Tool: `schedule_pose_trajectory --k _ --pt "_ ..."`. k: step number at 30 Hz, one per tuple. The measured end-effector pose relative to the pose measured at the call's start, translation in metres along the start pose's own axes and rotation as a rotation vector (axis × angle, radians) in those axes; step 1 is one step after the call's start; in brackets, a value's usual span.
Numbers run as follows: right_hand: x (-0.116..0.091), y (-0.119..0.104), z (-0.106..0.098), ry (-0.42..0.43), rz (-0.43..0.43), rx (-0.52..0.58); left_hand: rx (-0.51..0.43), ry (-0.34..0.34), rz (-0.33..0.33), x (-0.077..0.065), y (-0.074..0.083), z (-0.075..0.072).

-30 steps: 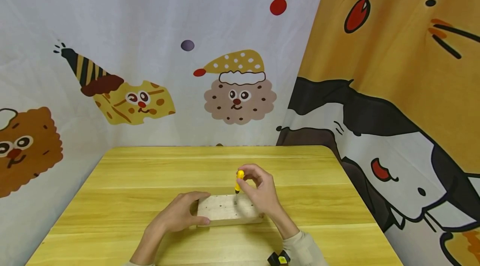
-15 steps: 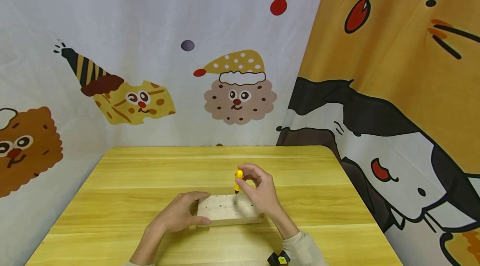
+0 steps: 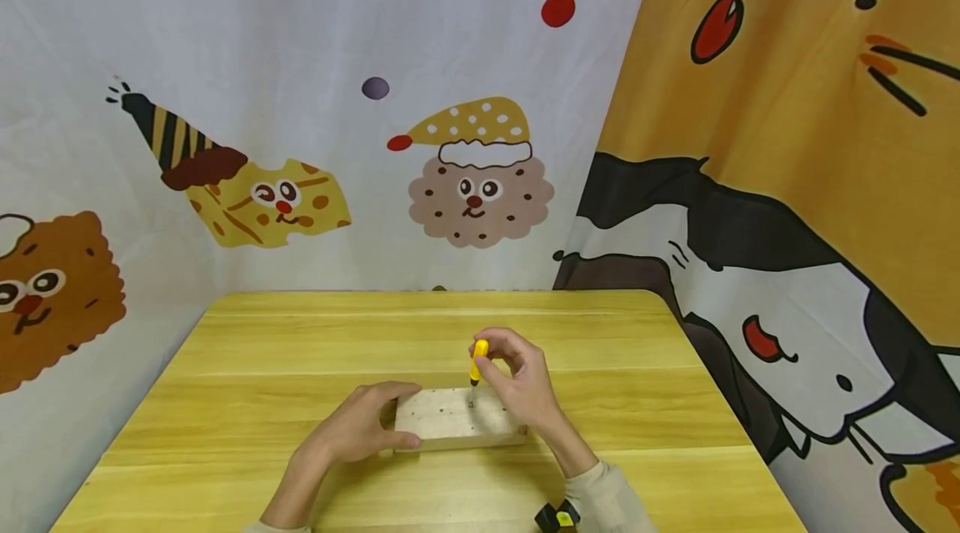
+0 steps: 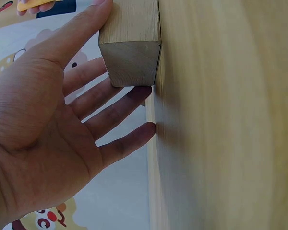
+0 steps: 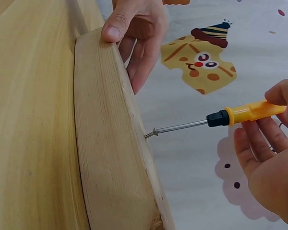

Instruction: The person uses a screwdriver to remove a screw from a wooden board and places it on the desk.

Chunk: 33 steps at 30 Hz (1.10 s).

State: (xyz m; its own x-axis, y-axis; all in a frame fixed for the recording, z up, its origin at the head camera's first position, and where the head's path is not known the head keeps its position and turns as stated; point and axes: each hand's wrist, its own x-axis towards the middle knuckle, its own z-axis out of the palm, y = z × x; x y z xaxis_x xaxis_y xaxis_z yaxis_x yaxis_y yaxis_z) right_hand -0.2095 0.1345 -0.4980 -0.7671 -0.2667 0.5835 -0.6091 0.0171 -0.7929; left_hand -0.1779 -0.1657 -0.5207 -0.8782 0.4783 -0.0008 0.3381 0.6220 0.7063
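A pale wooden block [image 3: 450,430] with several small holes in its top lies on the table. My left hand [image 3: 365,424] holds its left end, thumb on the near side and fingers on the far side, as the left wrist view also shows. My right hand [image 3: 529,383] pinches the yellow handle of a screwdriver [image 5: 252,112] between thumb and fingers. The screwdriver stands nearly upright over the block. In the right wrist view its tip meets the head of a screw [image 5: 150,133], whose thread shows partly above the wood.
The wood-grain table [image 3: 300,349] reaches back to a curtain [image 3: 300,32] with cartoon prints. Another printed curtain [image 3: 750,116] hangs on the right. A small black and yellow object [image 3: 557,518] sits by the right sleeve at the front.
The top of the screwdriver handle sways slightly left and back between my right fingers. Both hands and the block keep their places, and the head view tilts a little.
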Motion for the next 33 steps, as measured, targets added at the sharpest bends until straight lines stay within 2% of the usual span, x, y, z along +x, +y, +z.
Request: schedule_pose_trajectory --k 5,12,21,33 --pt "0.0010 -0.0012 0.0005 0.005 -0.003 0.018 0.010 0.007 0.001 -0.0002 0.0016 -0.0006" --pt "0.0007 -0.0039 0.0012 0.023 0.073 -0.003 0.012 0.016 -0.002 -0.0003 0.0036 -0.0004" --pt "0.0009 -0.0080 0.0010 0.026 0.130 0.007 0.012 0.004 0.005 0.0002 0.0017 -0.0008" --pt "0.0001 -0.0084 -0.0010 -0.011 0.090 -0.022 0.010 0.000 0.007 0.0002 -0.0003 0.0001"
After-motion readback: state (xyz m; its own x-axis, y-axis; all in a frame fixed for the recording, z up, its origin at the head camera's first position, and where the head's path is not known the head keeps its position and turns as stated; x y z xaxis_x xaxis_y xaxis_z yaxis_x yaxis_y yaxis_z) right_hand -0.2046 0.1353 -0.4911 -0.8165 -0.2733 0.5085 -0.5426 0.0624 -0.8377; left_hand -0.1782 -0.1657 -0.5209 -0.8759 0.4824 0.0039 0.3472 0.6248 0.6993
